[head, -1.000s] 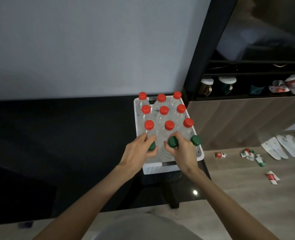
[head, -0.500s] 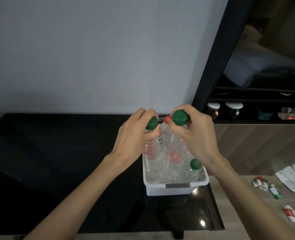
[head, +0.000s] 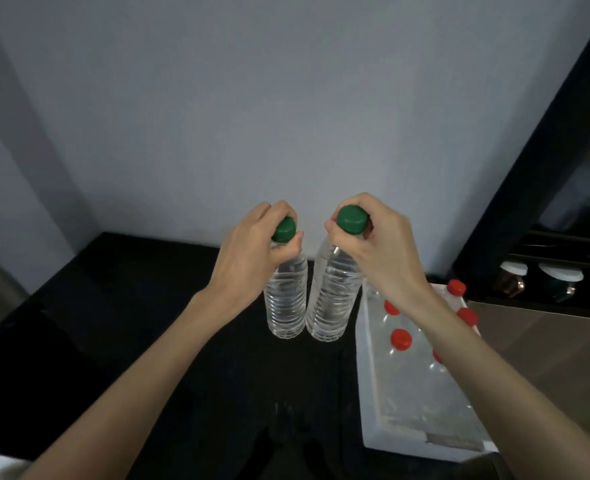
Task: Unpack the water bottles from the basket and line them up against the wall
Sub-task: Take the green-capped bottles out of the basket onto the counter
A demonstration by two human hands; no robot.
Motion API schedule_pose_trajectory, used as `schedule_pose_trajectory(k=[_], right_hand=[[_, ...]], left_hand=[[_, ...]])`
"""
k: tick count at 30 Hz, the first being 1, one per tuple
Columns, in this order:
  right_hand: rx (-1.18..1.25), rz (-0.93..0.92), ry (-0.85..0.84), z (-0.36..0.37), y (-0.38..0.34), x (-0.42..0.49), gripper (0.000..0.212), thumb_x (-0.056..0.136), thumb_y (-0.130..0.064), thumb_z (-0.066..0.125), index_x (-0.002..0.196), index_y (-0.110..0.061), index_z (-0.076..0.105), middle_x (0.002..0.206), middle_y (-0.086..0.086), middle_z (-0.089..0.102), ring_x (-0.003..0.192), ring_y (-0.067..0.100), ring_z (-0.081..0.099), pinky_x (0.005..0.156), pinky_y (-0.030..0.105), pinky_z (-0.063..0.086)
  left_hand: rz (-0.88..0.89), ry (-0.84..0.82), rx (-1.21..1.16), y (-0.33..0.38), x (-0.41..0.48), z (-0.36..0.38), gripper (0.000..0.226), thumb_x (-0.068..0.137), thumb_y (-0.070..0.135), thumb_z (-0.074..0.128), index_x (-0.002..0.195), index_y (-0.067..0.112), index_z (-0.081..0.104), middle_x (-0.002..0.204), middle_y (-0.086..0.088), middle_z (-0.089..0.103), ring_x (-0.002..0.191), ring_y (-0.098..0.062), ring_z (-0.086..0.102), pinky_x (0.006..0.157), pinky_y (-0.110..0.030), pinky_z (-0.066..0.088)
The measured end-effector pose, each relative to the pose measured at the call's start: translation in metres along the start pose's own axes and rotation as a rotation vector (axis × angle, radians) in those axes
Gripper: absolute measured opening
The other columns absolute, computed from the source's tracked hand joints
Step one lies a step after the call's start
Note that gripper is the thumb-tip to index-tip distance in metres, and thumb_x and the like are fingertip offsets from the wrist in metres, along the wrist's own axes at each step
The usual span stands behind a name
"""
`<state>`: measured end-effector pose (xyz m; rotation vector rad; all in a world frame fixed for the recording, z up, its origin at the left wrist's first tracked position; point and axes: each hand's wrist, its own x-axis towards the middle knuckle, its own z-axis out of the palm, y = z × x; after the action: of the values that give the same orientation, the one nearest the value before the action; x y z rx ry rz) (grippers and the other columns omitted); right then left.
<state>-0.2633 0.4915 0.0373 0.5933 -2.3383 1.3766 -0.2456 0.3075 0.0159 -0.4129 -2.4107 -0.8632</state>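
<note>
The left hand [head: 252, 251] is carrying the left bottle [head: 285, 299] and the right hand [head: 383, 247] the right bottle [head: 331, 296], both green-capped, out of the basket [head: 421, 441] toward frame centre, over the black surface [head: 148, 323].

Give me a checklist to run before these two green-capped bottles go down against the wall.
1. Neck grip, left hand on left bottle: ok.
2. Neck grip, right hand on right bottle: ok.
3. Both bottles capped and near upright: ok.
4. Both bottles outside the basket: ok.
5. Bases resting on the counter: cannot tell.
6. Spot at the wall behind them free: cannot tell, hidden.
</note>
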Motion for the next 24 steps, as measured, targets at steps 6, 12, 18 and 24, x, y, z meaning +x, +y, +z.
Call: schedule_pose_trajectory(k=[6, 12, 18, 24], right_hand=[[0.016, 0.12, -0.167, 0.1, 0.031, 0.008, 0.014, 0.082, -0.027, 0.072, 0.088, -0.018, 0.062, 0.079, -0.004, 0.066, 0.073, 0.014, 0.061, 0.071, 0.04, 0.052], [-0.051, 0.233, -0.254, 0.185, 0.066, 0.008, 0.016, 0.077, -0.037, 0.069, 0.089, -0.03, 0.061, 0.084, -0.013, 0.066, 0.079, 0.007, 0.063, 0.075, 0.044, 0.054], [-0.131, 0.337, -0.243, 0.231, 0.098, 0.019, 0.014, 0.082, -0.025, 0.072, 0.091, -0.029, 0.062, 0.084, -0.012, 0.065, 0.079, 0.006, 0.062, 0.074, 0.039, 0.055], [-0.203, 0.338, -0.302, 0.253, 0.12, 0.032, 0.017, 0.083, -0.025, 0.071, 0.095, -0.032, 0.061, 0.091, -0.013, 0.065, 0.085, 0.004, 0.061, 0.076, 0.035, 0.055]], left_hand=[[-0.085, -0.116, 0.112, -0.097, -0.023, -0.008, 0.015, 0.09, 0.031, 0.058, 0.095, 0.02, 0.05, 0.086, 0.002, 0.05, 0.072, -0.015, 0.049, 0.06, -0.036, 0.047], [-0.09, -0.314, 0.168, -0.188, -0.036, 0.002, 0.017, 0.091, 0.03, 0.057, 0.101, 0.017, 0.052, 0.092, 0.002, 0.045, 0.08, -0.012, 0.046, 0.056, -0.028, 0.041], [-0.091, -0.488, 0.179, -0.244, -0.031, 0.015, 0.021, 0.094, 0.03, 0.053, 0.109, 0.016, 0.051, 0.103, -0.002, 0.045, 0.09, -0.016, 0.05, 0.063, -0.032, 0.051], [-0.121, -0.524, 0.141, -0.269, -0.017, 0.026, 0.02, 0.096, 0.03, 0.051, 0.112, 0.018, 0.049, 0.106, -0.002, 0.043, 0.092, -0.015, 0.049, 0.07, -0.031, 0.052]])
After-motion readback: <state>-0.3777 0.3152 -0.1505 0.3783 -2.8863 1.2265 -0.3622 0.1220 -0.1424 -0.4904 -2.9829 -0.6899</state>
